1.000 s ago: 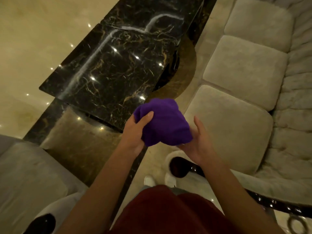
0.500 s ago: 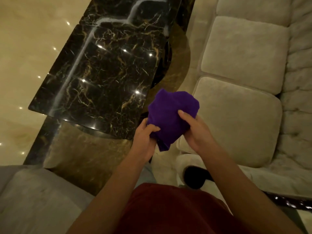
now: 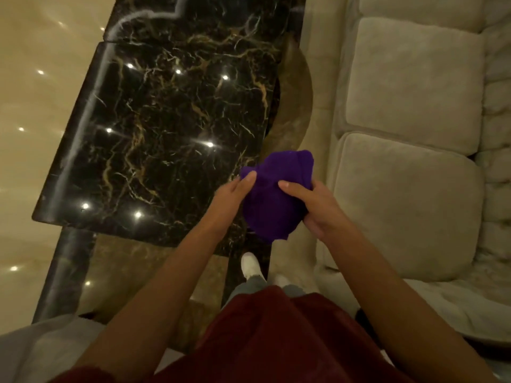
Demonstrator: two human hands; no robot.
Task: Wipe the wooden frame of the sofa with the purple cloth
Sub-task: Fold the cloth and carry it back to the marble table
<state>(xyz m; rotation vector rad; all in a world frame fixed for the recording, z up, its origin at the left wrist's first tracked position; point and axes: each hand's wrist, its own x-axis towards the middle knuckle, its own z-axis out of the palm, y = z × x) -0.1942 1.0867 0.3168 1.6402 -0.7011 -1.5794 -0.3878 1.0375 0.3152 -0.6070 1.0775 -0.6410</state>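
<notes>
We see a purple cloth [image 3: 276, 197], deep violet and soft, bunched into a loose rounded bundle just right of the middle of the frame. It is held up in the air, with a small corner hanging at its lower edge. Our left hand [image 3: 232, 197] holds its left side and our right hand [image 3: 312, 205] grips its right side. The sofa [image 3: 409, 189] fills the right of the frame, pale beige with plump seat cushions. We cannot make out its wooden frame.

Single head view, looking steeply down, close over hands, floor below.
</notes>
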